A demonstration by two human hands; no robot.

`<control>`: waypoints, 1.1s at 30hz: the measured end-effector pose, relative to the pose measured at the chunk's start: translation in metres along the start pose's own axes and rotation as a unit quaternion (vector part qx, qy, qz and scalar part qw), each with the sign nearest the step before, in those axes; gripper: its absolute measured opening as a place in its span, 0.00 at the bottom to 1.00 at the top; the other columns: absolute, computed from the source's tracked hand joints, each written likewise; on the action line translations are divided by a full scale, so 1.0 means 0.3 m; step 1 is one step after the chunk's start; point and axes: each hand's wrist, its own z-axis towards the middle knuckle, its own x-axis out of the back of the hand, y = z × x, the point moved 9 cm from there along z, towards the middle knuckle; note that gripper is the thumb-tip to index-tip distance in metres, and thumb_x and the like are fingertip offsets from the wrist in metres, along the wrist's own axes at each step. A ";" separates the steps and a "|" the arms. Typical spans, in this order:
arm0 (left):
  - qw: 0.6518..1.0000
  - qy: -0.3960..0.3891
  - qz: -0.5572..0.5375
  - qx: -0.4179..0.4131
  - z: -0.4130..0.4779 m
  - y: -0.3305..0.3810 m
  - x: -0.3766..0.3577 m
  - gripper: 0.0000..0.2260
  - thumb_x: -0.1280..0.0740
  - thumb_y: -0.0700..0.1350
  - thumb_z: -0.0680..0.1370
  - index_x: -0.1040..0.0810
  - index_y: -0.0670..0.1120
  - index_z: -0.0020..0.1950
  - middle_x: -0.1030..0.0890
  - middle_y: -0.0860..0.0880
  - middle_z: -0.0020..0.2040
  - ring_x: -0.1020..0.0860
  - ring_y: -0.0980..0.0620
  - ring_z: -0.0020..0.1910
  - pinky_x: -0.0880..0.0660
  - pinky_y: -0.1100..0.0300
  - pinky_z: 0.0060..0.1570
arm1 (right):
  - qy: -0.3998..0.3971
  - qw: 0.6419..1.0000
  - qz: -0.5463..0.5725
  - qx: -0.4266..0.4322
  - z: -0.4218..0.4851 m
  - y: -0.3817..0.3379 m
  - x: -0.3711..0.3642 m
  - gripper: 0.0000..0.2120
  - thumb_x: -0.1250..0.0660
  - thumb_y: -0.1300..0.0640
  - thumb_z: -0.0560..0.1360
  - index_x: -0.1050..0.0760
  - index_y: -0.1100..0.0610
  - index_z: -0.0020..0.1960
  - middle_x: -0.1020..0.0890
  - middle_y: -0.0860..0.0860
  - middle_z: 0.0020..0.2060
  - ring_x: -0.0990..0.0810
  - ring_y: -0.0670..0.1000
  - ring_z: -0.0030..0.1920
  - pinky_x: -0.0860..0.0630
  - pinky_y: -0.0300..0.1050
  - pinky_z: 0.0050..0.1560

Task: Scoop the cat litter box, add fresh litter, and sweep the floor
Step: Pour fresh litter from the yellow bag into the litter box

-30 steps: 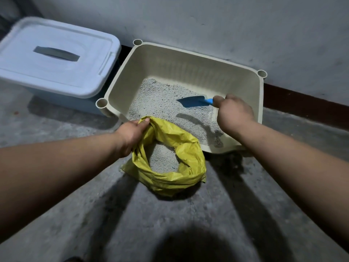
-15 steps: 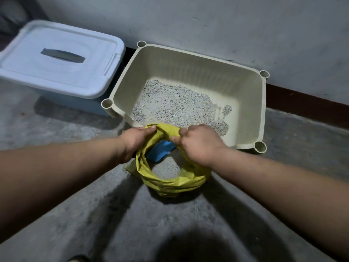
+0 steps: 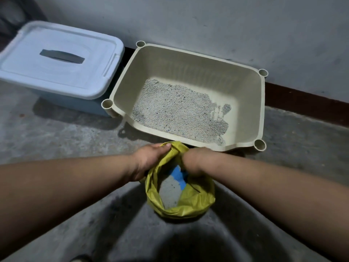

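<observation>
Left hand (image 3: 151, 157) pinches the far lip of the bag (image 3: 198, 204), fingers clamped on the film; right hand (image 3: 192, 161) dips into its mouth, blurred and fingers hidden, so I cannot tell its grip on the scoop (image 3: 179, 175). On the floor (image 3: 56, 148) by the wall (image 3: 226, 25) sits the box (image 3: 261, 110), bag just before its near edge. I judge the bag limp and bottom-heavy with litter (image 3: 169, 191), best held by the rolled lip; the scoop light and stiff, taken by its handle.

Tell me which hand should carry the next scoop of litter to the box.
Right. The right hand holds the scoop inside the bag, over the litter; the left hand grips the bag's rim, holding it open.
</observation>
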 end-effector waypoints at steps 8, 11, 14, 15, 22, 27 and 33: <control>0.993 0.015 0.110 0.030 -0.007 -0.056 0.042 0.18 0.37 0.52 0.78 0.26 0.47 0.66 0.21 0.42 0.60 0.23 0.42 0.60 0.29 0.47 0.64 | 0.011 0.996 0.067 0.053 0.055 -0.036 -0.134 0.19 0.35 0.54 0.76 0.26 0.46 0.66 0.22 0.48 0.62 0.22 0.53 0.59 0.26 0.42 0.54; 0.984 0.027 0.177 -0.005 -0.001 -0.021 0.052 0.17 0.38 0.52 0.79 0.24 0.46 0.64 0.21 0.42 0.60 0.23 0.44 0.59 0.28 0.51 0.64 | 0.023 0.988 0.136 0.072 0.069 -0.016 -0.147 0.18 0.36 0.54 0.76 0.26 0.45 0.65 0.21 0.47 0.61 0.23 0.52 0.59 0.29 0.39 0.54; 0.972 0.039 0.227 -0.038 -0.009 0.023 0.058 0.15 0.39 0.51 0.80 0.23 0.46 0.62 0.20 0.44 0.56 0.22 0.47 0.54 0.27 0.57 0.61 | 0.020 0.962 0.264 0.068 0.063 0.030 -0.148 0.19 0.32 0.56 0.74 0.24 0.50 0.65 0.20 0.46 0.60 0.23 0.49 0.58 0.31 0.36 0.55; 0.972 0.034 0.228 -0.045 -0.013 0.032 0.054 0.14 0.39 0.50 0.80 0.23 0.46 0.61 0.19 0.44 0.56 0.22 0.47 0.54 0.27 0.58 0.60 | 0.021 0.953 0.293 0.069 0.058 0.044 -0.145 0.19 0.31 0.57 0.74 0.24 0.50 0.65 0.20 0.47 0.60 0.23 0.47 0.57 0.31 0.35 0.55; 0.983 0.067 0.158 -0.058 -0.006 0.060 0.117 0.16 0.37 0.54 0.78 0.23 0.47 0.61 0.18 0.43 0.54 0.20 0.45 0.53 0.26 0.52 0.61 | 0.042 0.963 0.250 0.087 -0.005 0.105 -0.012 0.19 0.32 0.57 0.74 0.24 0.49 0.65 0.18 0.47 0.56 0.26 0.43 0.49 0.34 0.34 0.47; 0.993 0.079 0.036 -0.083 0.019 0.127 0.144 0.19 0.35 0.51 0.77 0.26 0.42 0.64 0.18 0.43 0.55 0.19 0.48 0.51 0.27 0.54 0.61 | 0.078 0.974 0.196 0.081 -0.045 0.148 0.112 0.20 0.31 0.57 0.74 0.25 0.47 0.65 0.18 0.46 0.56 0.26 0.44 0.48 0.35 0.35 0.46; 0.993 0.089 -0.019 -0.075 0.060 0.166 0.120 0.08 0.39 0.47 0.80 0.24 0.45 0.53 0.18 0.49 0.35 0.20 0.58 0.26 0.24 0.67 0.28 | 0.087 0.972 0.210 0.064 -0.073 0.221 0.168 0.19 0.30 0.58 0.73 0.23 0.48 0.63 0.18 0.47 0.55 0.24 0.46 0.50 0.32 0.37 0.48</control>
